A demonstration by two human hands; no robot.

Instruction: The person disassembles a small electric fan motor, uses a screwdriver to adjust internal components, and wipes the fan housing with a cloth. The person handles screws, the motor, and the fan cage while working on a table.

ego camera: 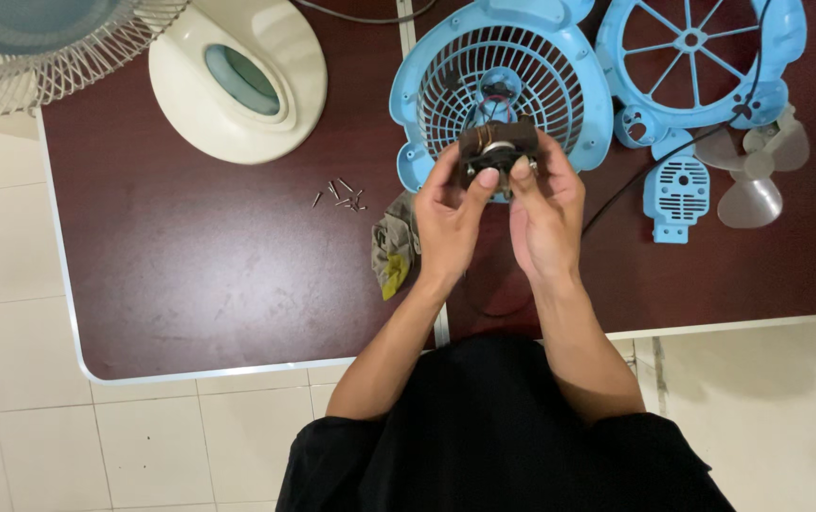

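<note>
Between both hands' grip point(501, 185) — the small motor point(497, 147).

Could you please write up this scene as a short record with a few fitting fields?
Setting: dark brown table over a pale tiled floor
Left hand: grips the small fan motor from the left
Right hand: grips the same motor from the right
Behind the motor: blue fan housing with grille
Far right: second blue grille, clear fan blade, small blue vented cover
Left of hands: crumpled rag, loose screws, cream fan base
</note>
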